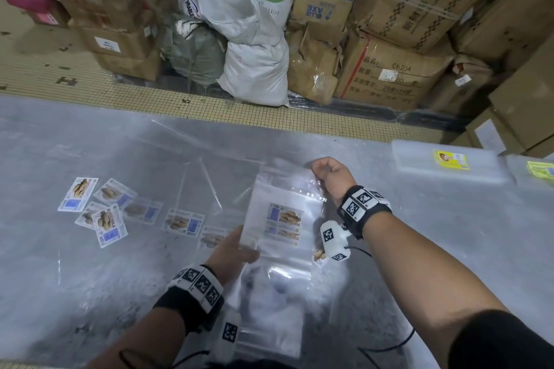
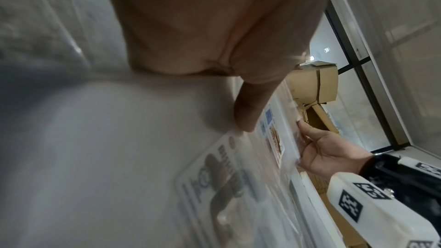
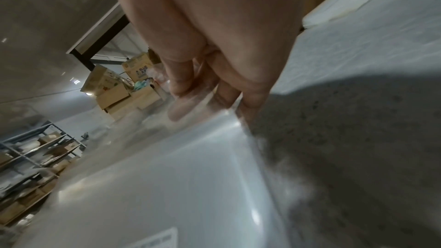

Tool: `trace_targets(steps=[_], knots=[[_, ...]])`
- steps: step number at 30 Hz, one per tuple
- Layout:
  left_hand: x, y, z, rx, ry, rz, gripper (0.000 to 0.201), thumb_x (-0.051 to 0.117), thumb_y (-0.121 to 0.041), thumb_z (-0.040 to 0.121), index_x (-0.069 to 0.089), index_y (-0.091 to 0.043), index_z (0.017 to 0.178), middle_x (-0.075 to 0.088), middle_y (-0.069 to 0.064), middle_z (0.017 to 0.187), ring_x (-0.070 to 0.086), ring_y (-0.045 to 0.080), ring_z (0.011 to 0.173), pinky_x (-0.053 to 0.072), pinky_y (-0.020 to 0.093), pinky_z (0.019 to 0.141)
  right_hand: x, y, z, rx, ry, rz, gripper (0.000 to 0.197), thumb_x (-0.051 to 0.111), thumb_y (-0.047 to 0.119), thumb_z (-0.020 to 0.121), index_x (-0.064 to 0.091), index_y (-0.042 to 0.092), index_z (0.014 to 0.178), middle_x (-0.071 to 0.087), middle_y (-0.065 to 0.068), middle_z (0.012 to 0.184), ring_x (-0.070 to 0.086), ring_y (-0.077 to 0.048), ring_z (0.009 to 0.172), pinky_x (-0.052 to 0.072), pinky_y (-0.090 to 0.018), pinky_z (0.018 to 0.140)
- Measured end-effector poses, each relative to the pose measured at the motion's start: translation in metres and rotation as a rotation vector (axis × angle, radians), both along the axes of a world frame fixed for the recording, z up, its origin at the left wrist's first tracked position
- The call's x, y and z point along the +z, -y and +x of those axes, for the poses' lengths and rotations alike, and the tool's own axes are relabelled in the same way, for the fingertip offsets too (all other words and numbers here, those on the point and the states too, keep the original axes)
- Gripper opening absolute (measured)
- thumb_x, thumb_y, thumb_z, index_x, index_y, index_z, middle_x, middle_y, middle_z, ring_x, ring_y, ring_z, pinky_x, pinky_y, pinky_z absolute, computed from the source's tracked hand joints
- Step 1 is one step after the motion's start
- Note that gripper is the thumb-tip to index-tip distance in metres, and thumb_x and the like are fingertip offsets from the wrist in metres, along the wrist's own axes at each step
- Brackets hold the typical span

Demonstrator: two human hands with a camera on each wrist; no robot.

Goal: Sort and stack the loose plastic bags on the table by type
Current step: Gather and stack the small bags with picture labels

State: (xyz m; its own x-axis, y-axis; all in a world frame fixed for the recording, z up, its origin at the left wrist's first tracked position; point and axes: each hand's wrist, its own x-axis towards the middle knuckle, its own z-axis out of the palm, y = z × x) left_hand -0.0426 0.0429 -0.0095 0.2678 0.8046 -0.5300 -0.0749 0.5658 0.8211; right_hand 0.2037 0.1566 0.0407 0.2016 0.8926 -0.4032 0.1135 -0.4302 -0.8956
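The right hand (image 1: pixel 328 174) has its fingers (image 3: pixel 182 84) curled, pinching the far top edge of a clear labelled bag (image 1: pixel 281 213); the left hand (image 1: pixel 232 249) grips its near left edge. More labelled bags (image 1: pixel 103 210) lie scattered left on the counter (image 1: pixel 419 234).

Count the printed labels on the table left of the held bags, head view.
7 labels: two side by side far left, two overlapping below, then three in a row rightward, the last by the left hand. Others may hide under the held bags.
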Motion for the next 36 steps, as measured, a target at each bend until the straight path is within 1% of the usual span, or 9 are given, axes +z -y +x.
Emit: trace_targets(steps=[5, 10, 13, 17, 20, 24, 26, 29, 36], knots=[[0.008, -0.003, 0.002, -0.059, -0.112, 0.034, 0.056, 0.064, -0.004, 0.061, 0.062, -0.016, 0.116, 0.07, 0.014, 0.106, 0.064, 0.037, 0.104, 0.051, 0.051, 0.095, 0.008, -0.009, 0.0, 0.04, -0.103, 0.06, 0.01, 0.055, 0.011, 0.098, 0.064, 0.01, 0.093, 0.071, -0.018, 0.109, 0.067, -0.026, 0.067, 0.048, -0.034, 0.058], [0.012, -0.003, -0.001, -0.086, -0.14, 0.038, 0.063, 0.074, -0.019, 0.055, 0.06, -0.02, 0.117, 0.072, 0.006, 0.109, 0.066, 0.03, 0.106, 0.047, 0.052, 0.1, 0.034, -0.015, 0.003, 0.026, -0.166, 0.088, 0.008, 0.052, 0.014, 0.1, 0.058, 0.009, 0.1, 0.073, -0.017, 0.105, 0.071, -0.04, 0.085, 0.059, -0.055, 0.073], [0.018, -0.002, 0.0, -0.077, -0.108, 0.013, 0.056, 0.073, -0.007, 0.067, 0.06, -0.024, 0.119, 0.069, 0.002, 0.117, 0.062, 0.027, 0.113, 0.043, 0.054, 0.104, 0.048, -0.025, 0.015, 0.024, -0.079, 0.122, 0.01, 0.053, 0.018, 0.098, 0.061, 0.012, 0.099, 0.071, -0.019, 0.108, 0.068, -0.049, 0.092, 0.054, -0.066, 0.076], [0.022, -0.001, 0.001, -0.051, -0.088, -0.03, 0.052, 0.059, 0.015, 0.08, 0.059, -0.022, 0.116, 0.066, 0.003, 0.119, 0.06, 0.024, 0.112, 0.044, 0.044, 0.102, 0.078, -0.031, 0.026, -0.082, -0.062, 0.227, 0.011, 0.049, 0.012, 0.1, 0.06, 0.01, 0.097, 0.07, -0.015, 0.106, 0.071, -0.026, 0.071, 0.06, -0.038, 0.058], [0.022, -0.002, 0.0, -0.082, -0.131, -0.019, 0.05, 0.059, 0.013, 0.08, 0.058, -0.021, 0.117, 0.066, 0.002, 0.118, 0.06, 0.024, 0.111, 0.045, 0.046, 0.101, 0.096, -0.033, 0.043, -0.168, 0.01, 0.322, 0.012, 0.052, 0.015, 0.099, 0.061, 0.009, 0.101, 0.07, -0.01, 0.103, 0.066, -0.023, 0.07, 0.058, -0.039, 0.062], [0.018, -0.005, -0.001, -0.165, -0.259, 0.04, 0.056, 0.064, 0.001, 0.079, 0.051, -0.02, 0.129, 0.062, 0.0, 0.121, 0.058, 0.026, 0.114, 0.047, 0.051, 0.101, 0.123, -0.03, 0.067, -0.286, 0.079, 0.43, 0.008, 0.054, 0.018, 0.098, 0.061, 0.016, 0.095, 0.064, 0.005, 0.075, 0.047, -0.014, 0.053, 0.047, -0.025, 0.047], [0.014, -0.006, -0.001, -0.15, -0.277, 0.049, 0.054, 0.065, 0.0, 0.078, 0.053, -0.021, 0.126, 0.064, 0.001, 0.116, 0.061, 0.026, 0.107, 0.051, 0.051, 0.097, 0.135, -0.026, 0.076, -0.299, 0.097, 0.448, 0.009, 0.054, 0.019, 0.098, 0.061, 0.02, 0.094, 0.067, 0.001, 0.081, 0.052, -0.015, 0.054, 0.043, -0.023, 0.045], [0.01, -0.007, -0.001, -0.066, -0.255, 0.026, 0.052, 0.065, 0.003, 0.075, 0.058, -0.022, 0.121, 0.068, 0.006, 0.109, 0.065, 0.032, 0.099, 0.055, 0.053, 0.088, 0.146, -0.01, 0.079, -0.2, 0.048, 0.427, 0.013, 0.053, 0.021, 0.099, 0.061, 0.027, 0.09, 0.074, -0.004, 0.101, 0.061, -0.018, 0.057, 0.043, -0.026, 0.051], [0.014, -0.011, 0.002, 0.065, -0.162, -0.014, 0.056, 0.059, 0.013, 0.08, 0.057, -0.019, 0.126, 0.065, 0.013, 0.119, 0.06, 0.032, 0.104, 0.049, 0.049, 0.094, 0.159, 0.045, 0.034, 0.084, -0.082, 0.275, 0.008, 0.055, 0.017, 0.098, 0.061, 0.02, 0.093, 0.075, -0.005, 0.1, 0.066, -0.015, 0.051, 0.038, -0.018, 0.036]])
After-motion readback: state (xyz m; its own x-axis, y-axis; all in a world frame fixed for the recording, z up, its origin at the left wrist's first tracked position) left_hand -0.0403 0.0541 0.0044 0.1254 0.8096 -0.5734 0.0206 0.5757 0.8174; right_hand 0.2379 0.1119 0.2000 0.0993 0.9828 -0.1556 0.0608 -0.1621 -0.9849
